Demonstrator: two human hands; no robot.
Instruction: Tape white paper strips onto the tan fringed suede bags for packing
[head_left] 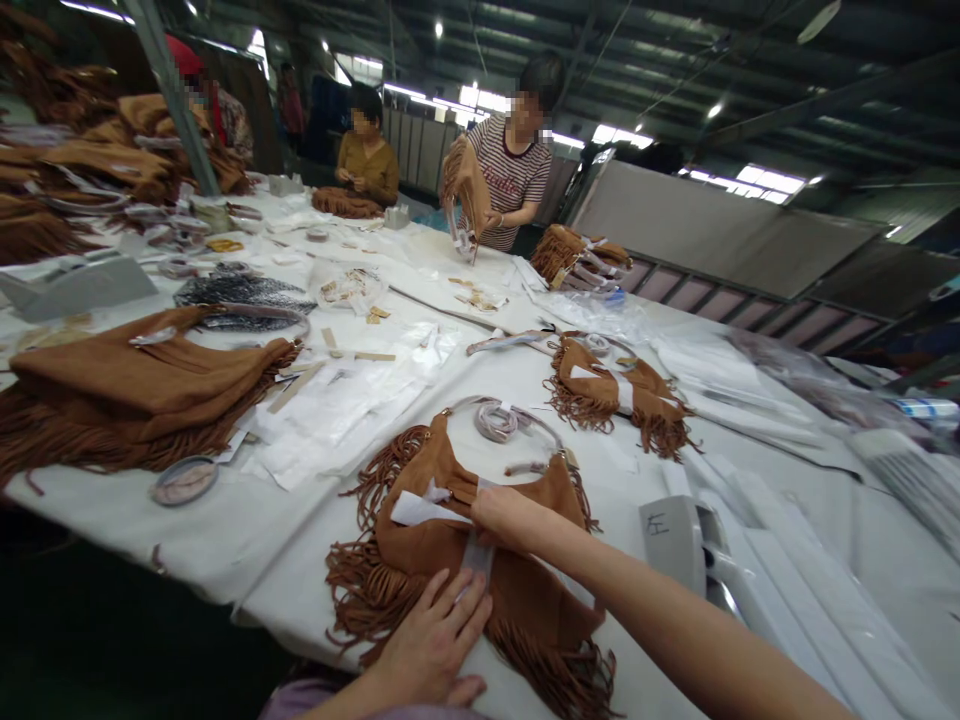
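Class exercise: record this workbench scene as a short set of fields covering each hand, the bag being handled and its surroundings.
Left hand: fingers spread, on the clear strip
Right hand: fingers curled, at the bag's upper middle; exact hold unclear
Bag in hand: brown fringed bag, lying on the white table
Beyond it: smaller-looking fringed bag
To the left: another brown bag
Across: co-worker in striped shirt, holding a brown piece
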